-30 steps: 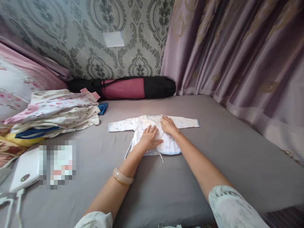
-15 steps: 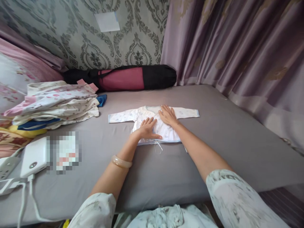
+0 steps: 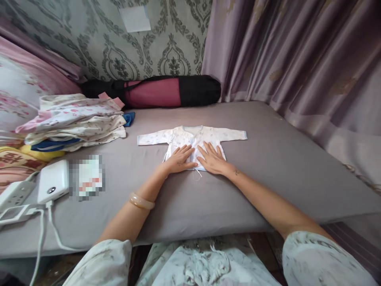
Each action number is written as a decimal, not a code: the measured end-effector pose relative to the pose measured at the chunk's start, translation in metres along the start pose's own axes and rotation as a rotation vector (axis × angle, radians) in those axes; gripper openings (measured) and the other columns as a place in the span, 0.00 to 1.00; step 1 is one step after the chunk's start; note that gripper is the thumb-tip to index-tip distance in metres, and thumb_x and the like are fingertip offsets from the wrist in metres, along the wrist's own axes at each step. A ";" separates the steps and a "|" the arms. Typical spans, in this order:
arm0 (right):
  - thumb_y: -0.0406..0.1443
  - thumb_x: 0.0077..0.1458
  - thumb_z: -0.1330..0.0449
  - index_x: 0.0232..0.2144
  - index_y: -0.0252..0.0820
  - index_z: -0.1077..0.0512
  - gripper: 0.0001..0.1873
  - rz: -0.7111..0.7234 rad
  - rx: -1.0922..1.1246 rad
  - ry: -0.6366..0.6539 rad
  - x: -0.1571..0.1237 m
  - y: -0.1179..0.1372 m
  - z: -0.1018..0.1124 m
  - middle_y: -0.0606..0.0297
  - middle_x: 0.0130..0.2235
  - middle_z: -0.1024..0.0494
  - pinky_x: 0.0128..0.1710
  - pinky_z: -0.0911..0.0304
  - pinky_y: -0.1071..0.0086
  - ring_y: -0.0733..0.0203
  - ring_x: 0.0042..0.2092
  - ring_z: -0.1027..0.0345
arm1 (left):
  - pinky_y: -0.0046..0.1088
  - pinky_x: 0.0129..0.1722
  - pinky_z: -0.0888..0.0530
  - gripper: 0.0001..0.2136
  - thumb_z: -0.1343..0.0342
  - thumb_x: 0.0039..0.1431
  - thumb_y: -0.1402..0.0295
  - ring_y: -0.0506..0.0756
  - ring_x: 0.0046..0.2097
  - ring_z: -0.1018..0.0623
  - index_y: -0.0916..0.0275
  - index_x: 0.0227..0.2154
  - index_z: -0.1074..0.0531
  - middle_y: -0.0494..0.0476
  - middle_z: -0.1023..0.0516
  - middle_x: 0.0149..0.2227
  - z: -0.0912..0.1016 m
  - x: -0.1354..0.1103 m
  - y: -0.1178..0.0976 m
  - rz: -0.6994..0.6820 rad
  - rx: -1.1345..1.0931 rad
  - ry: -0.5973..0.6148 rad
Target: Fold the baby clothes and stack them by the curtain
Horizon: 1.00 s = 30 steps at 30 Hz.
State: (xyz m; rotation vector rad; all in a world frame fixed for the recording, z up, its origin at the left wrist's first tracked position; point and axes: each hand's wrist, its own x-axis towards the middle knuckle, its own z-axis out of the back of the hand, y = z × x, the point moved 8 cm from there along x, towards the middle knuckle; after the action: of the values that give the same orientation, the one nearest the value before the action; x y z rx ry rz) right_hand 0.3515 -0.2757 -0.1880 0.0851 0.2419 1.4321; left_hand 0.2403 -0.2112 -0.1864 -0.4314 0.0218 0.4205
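A small white baby shirt (image 3: 181, 138) with pale blue trim lies spread flat on the grey sheet, its sleeves stretched out to both sides. My left hand (image 3: 180, 158) rests flat on the lower left of the shirt's body, fingers spread. Flat on the lower right is my right hand (image 3: 212, 158), its fingers also apart. Both thumbs point inward and almost meet at the front. A thin white tie (image 3: 197, 173) sticks out below the hem between the hands. The palms cover much of the lower part of the shirt.
On the left sits a pile of folded clothes (image 3: 80, 123). Nearer are a white power bank (image 3: 53, 180), a power strip (image 3: 16, 194), cables and a blurred-out item (image 3: 89, 176). A black and maroon long bag (image 3: 151, 93) lies along the wall; curtains (image 3: 282, 51) hang right.
My right hand has slid down from near the shirt's neckline to its lower right. My left hand stays on the lower left. The view has shifted slightly.
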 end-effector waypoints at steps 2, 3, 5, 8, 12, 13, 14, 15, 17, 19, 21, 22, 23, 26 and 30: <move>0.49 0.65 0.63 0.68 0.45 0.55 0.33 0.018 -0.012 0.001 -0.012 0.006 0.000 0.57 0.70 0.61 0.64 0.71 0.44 0.47 0.69 0.73 | 0.44 0.66 0.58 0.41 0.61 0.58 0.39 0.61 0.70 0.58 0.62 0.66 0.53 0.63 0.58 0.70 -0.002 0.001 0.004 0.006 0.016 0.001; 0.49 0.65 0.63 0.68 0.45 0.55 0.33 0.029 -0.015 0.002 -0.018 0.008 0.000 0.57 0.70 0.61 0.64 0.71 0.44 0.46 0.69 0.73 | 0.44 0.66 0.58 0.41 0.61 0.58 0.38 0.61 0.70 0.58 0.62 0.67 0.53 0.63 0.58 0.70 -0.003 0.001 0.005 0.010 0.024 0.003; 0.49 0.65 0.64 0.68 0.45 0.54 0.33 0.054 -0.013 0.008 -0.028 0.011 0.000 0.56 0.70 0.60 0.64 0.71 0.42 0.45 0.69 0.72 | 0.44 0.66 0.58 0.41 0.62 0.58 0.38 0.61 0.70 0.59 0.61 0.67 0.53 0.62 0.58 0.70 -0.004 0.002 0.006 0.016 0.038 0.010; 0.50 0.65 0.63 0.68 0.45 0.53 0.33 0.101 0.009 0.037 -0.042 0.016 0.000 0.56 0.70 0.59 0.64 0.70 0.42 0.44 0.69 0.71 | 0.45 0.66 0.58 0.40 0.62 0.58 0.38 0.61 0.70 0.58 0.60 0.66 0.52 0.61 0.57 0.70 -0.002 0.002 0.002 0.019 0.053 0.025; 0.51 0.65 0.62 0.67 0.46 0.51 0.33 0.158 0.072 0.113 -0.062 0.025 0.002 0.57 0.70 0.58 0.65 0.68 0.45 0.47 0.69 0.71 | 0.46 0.65 0.55 0.38 0.60 0.60 0.41 0.63 0.69 0.55 0.63 0.65 0.48 0.65 0.54 0.69 0.004 0.001 -0.005 0.032 0.066 0.017; 0.50 0.65 0.62 0.67 0.47 0.52 0.33 0.169 0.094 0.138 -0.067 0.027 0.003 0.58 0.70 0.58 0.65 0.69 0.46 0.48 0.69 0.71 | 0.46 0.65 0.53 0.37 0.59 0.60 0.42 0.64 0.69 0.54 0.63 0.64 0.47 0.66 0.53 0.69 0.006 0.000 -0.007 0.031 0.072 0.010; 0.50 0.65 0.61 0.67 0.47 0.52 0.32 0.182 0.118 0.165 -0.072 0.029 0.004 0.59 0.70 0.57 0.66 0.69 0.48 0.50 0.69 0.70 | 0.45 0.65 0.51 0.36 0.58 0.60 0.43 0.64 0.69 0.52 0.63 0.64 0.46 0.67 0.51 0.68 0.008 0.000 -0.008 0.028 0.079 0.003; 0.49 0.65 0.61 0.67 0.48 0.52 0.32 0.198 0.143 0.193 -0.077 0.032 0.006 0.61 0.69 0.57 0.66 0.69 0.49 0.51 0.69 0.70 | 0.45 0.65 0.49 0.35 0.57 0.60 0.44 0.64 0.68 0.51 0.63 0.63 0.44 0.67 0.50 0.68 0.009 0.000 -0.010 0.023 0.087 -0.003; 0.48 0.64 0.59 0.66 0.49 0.48 0.30 0.243 0.197 0.247 -0.084 0.035 0.011 0.63 0.69 0.54 0.66 0.67 0.51 0.52 0.69 0.67 | 0.44 0.64 0.46 0.32 0.55 0.60 0.45 0.64 0.68 0.47 0.60 0.61 0.42 0.65 0.46 0.67 0.013 0.000 -0.012 0.017 0.100 -0.016; 0.47 0.63 0.55 0.62 0.50 0.39 0.28 0.312 0.261 0.281 -0.086 0.037 0.020 0.64 0.67 0.46 0.65 0.60 0.55 0.52 0.68 0.57 | 0.43 0.62 0.42 0.28 0.54 0.60 0.47 0.63 0.66 0.44 0.59 0.58 0.39 0.64 0.43 0.65 0.017 0.001 -0.014 0.009 0.107 -0.027; 0.45 0.62 0.51 0.55 0.50 0.30 0.23 0.374 0.352 0.291 -0.078 0.037 0.031 0.64 0.60 0.32 0.60 0.47 0.61 0.53 0.62 0.42 | 0.41 0.60 0.39 0.25 0.53 0.61 0.49 0.62 0.64 0.39 0.59 0.55 0.36 0.63 0.38 0.62 0.021 0.001 -0.018 -0.005 0.108 -0.040; 0.44 0.61 0.51 0.50 0.49 0.26 0.20 0.387 0.407 0.280 -0.069 0.035 0.036 0.64 0.54 0.26 0.55 0.42 0.64 0.54 0.56 0.35 | 0.39 0.59 0.37 0.23 0.53 0.61 0.50 0.61 0.62 0.37 0.58 0.54 0.35 0.63 0.36 0.60 0.022 0.002 -0.019 -0.010 0.108 -0.049; 0.42 0.61 0.50 0.45 0.47 0.23 0.18 0.382 0.467 0.253 -0.056 0.032 0.042 0.65 0.47 0.21 0.50 0.38 0.67 0.56 0.50 0.30 | 0.39 0.58 0.36 0.22 0.53 0.62 0.51 0.61 0.61 0.35 0.58 0.52 0.34 0.62 0.34 0.59 0.023 0.002 -0.020 -0.012 0.108 -0.059; 0.38 0.59 0.50 0.34 0.40 0.22 0.17 0.253 0.614 0.036 0.003 0.012 0.057 0.65 0.34 0.20 0.40 0.36 0.72 0.61 0.38 0.27 | 0.40 0.56 0.34 0.20 0.54 0.63 0.52 0.60 0.59 0.33 0.58 0.51 0.34 0.62 0.32 0.56 0.023 0.001 -0.021 0.003 0.102 -0.102; 0.36 0.57 0.48 0.30 0.39 0.22 0.15 0.094 0.563 -0.213 0.087 -0.005 0.061 0.65 0.31 0.21 0.34 0.40 0.74 0.63 0.34 0.29 | 0.42 0.61 0.40 0.24 0.55 0.63 0.50 0.62 0.64 0.40 0.58 0.56 0.39 0.62 0.38 0.62 0.019 -0.004 -0.019 0.039 0.073 -0.166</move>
State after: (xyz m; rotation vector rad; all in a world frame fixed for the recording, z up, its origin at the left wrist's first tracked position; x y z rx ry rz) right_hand 0.3803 -0.1850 -0.1392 0.7133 0.4635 1.3993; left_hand 0.2427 -0.2210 -0.1611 -0.3239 -0.1151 0.4915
